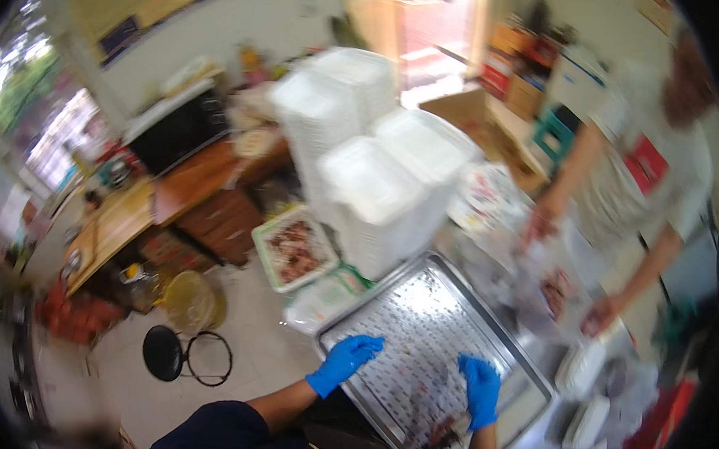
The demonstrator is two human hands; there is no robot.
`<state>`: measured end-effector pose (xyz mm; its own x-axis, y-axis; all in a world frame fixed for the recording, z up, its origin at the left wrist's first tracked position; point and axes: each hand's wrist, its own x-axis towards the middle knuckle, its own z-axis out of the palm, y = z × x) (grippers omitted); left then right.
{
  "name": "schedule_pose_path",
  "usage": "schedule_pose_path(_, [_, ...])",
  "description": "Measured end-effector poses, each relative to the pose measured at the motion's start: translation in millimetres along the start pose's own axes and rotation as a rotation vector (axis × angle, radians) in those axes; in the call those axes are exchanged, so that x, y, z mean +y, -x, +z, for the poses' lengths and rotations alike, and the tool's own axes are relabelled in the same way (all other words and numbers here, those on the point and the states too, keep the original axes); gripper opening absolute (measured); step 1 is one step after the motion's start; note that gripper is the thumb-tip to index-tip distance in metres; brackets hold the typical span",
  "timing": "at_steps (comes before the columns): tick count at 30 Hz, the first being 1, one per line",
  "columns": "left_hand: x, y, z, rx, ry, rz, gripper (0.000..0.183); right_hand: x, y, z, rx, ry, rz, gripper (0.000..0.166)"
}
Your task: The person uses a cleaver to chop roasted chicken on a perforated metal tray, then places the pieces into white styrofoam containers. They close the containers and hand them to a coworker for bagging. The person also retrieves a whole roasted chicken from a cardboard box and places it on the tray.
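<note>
A large perforated stainless-steel tray (409, 317) lies tilted across the view in front of me. My left hand (345, 363), in a blue disposable glove, is over the tray's left rim with its fingers loosely bent and no object in them. My right hand (479, 395), gloved the same way, hovers over the right part of the tray, also holding nothing that I can see. Dark cooked meat scraps (441, 440) lie on the tray's near end, beside my right wrist. Blur hides whether either hand touches the metal.
Tall stacks of white foam containers (369, 181) stand beyond the tray. A white tub of chopped meat (299, 251) is at left. Across the table a person (644, 145) handles a clear plastic bag (550, 290) with meat inside. Closed foam boxes (584, 422) line the right.
</note>
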<state>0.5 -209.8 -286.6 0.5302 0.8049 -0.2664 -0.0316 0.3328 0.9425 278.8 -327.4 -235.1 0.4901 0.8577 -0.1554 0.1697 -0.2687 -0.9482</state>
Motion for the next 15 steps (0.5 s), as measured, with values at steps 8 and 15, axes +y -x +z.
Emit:
schedule_pose_path(8, [54,50,-153,0.263,0.173,0.149,0.026,-74,39,219,-0.459,-0.129,0.035,0.016])
schedule_pose_path(15, [129,146,-390,0.725,0.124,0.281,0.025,-171,-14,464,-0.742,-0.278,0.002,0.022])
